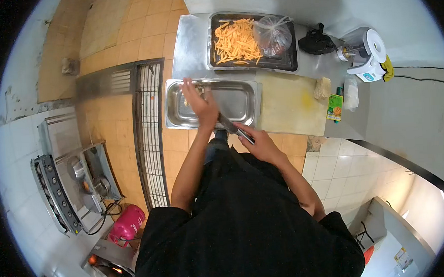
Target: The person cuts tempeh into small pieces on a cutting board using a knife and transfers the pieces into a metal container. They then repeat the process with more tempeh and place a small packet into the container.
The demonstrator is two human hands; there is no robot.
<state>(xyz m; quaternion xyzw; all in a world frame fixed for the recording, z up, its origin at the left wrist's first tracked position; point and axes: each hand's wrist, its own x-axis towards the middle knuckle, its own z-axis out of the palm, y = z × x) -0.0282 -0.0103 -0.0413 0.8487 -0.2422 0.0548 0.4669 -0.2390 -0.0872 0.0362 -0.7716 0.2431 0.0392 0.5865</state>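
My right hand (260, 145) is closed round the handle of a knife (227, 123), whose broad blade points up and left. My left hand (203, 107) is over the left end of a steel pan (255, 99), palm beside the knife's blade, with its fingers stretched out. The blade's far end is hidden behind this hand. A few small pale pieces (186, 102) lie in the pan by my left fingers. To the right of the pan is a worn, yellowish cutting board (285, 102).
A dark tray (291, 64) holds orange strips (234, 40) and a tied clear plastic bag (274, 35). Nearby are a black bag (317, 40), a blender (368, 50), a tan block (322, 88) and a green packet (334, 107). A floor grate (151, 132) and pink gas cylinder (127, 222) are at left.
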